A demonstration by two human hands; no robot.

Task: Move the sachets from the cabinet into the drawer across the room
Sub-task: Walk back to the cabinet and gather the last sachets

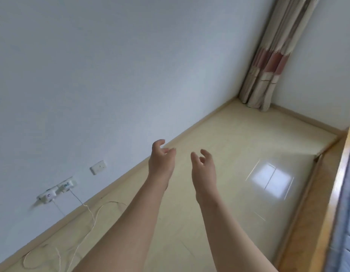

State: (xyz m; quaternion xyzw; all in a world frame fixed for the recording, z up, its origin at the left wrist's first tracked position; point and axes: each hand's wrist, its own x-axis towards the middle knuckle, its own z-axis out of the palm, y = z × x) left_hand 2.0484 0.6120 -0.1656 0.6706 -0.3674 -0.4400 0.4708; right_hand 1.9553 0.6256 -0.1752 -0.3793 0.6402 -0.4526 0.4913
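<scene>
Sachets nowhere in view, nor cabinet or drawer. Held left hand (161,160) and right hand (203,167) out empty, fingers loosely curled. Probably needed to find cabinet first, stepping clear of floor cable (91,213).

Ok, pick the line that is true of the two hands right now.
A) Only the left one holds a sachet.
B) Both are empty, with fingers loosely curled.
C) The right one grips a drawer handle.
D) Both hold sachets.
B: the left hand and the right hand reach out over the floor with loosely curled fingers and nothing in them, and no sachet or drawer is in view.
</scene>
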